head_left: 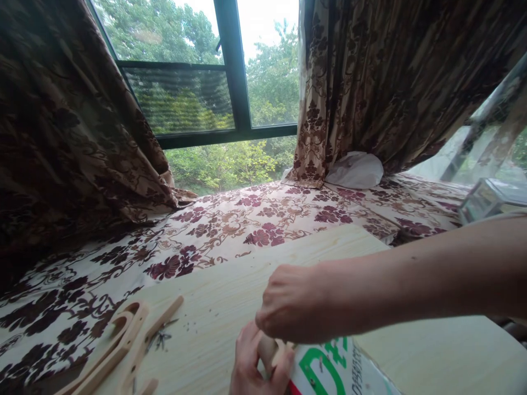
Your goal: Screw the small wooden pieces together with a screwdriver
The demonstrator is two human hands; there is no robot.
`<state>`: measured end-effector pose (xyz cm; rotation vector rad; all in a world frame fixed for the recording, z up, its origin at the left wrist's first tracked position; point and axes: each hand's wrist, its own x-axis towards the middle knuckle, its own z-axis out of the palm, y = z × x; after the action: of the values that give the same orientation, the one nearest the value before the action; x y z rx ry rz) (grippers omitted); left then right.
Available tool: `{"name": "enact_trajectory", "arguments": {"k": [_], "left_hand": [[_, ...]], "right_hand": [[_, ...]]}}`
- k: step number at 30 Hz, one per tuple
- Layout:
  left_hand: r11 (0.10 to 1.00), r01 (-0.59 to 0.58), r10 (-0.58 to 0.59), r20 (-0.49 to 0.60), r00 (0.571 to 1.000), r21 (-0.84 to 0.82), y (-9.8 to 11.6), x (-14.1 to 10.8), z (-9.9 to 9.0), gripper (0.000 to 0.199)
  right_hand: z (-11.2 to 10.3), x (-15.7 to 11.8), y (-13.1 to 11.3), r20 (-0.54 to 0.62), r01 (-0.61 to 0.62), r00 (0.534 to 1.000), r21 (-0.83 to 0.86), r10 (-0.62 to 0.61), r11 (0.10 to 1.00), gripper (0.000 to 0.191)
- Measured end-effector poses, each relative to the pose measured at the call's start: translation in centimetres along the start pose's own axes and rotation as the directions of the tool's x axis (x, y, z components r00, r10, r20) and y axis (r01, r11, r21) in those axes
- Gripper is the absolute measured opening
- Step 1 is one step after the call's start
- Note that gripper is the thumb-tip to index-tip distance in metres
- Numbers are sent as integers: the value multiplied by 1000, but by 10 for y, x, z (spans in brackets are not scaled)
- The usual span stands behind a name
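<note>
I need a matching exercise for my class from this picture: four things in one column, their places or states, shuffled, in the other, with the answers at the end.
1. White bundle
2. Small metal pieces
3. Left hand
4. Window frame

A. Around a beige piece, below the right hand
B. Dark, with trees beyond it
C. At the foot of the right-side curtain
D. Heaped beside wooden parts

Pairs: 1-C, 2-D, 3-A, 4-B
</note>
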<state>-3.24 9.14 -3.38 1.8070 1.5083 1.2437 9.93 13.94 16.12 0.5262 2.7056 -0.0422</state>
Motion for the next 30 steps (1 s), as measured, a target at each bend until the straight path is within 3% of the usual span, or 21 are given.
{"name": "enact_trajectory", "arguments": {"k": [6,10,14,19,24,30], "left_hand": [[998,10,-4,89,996,-62,12,4,-7,20],[998,36,-31,109,994,-49,16,4,-10,22],[998,51,-46,139,989,-37,18,5,-12,21],[998,55,-52,183,982,-13,21,7,-15,22],[999,46,-44,188,981,-6,20,7,-15,25],[998,55,-51,130,990,-29,18,5,-12,24]], "right_hand": [[-13,4,0,74,-122,990,35,119,992,10],[-21,0,-4,84,-79,994,31,76,996,15],[-12,-3,-3,59,-25,998,40,23,999,13],[0,-3,1,27,-83,996,31,82,996,11],[-10,-8,-2,45,-145,988,16,145,989,10],[-15,-10,-4,52,-66,997,22,65,998,15]]}}
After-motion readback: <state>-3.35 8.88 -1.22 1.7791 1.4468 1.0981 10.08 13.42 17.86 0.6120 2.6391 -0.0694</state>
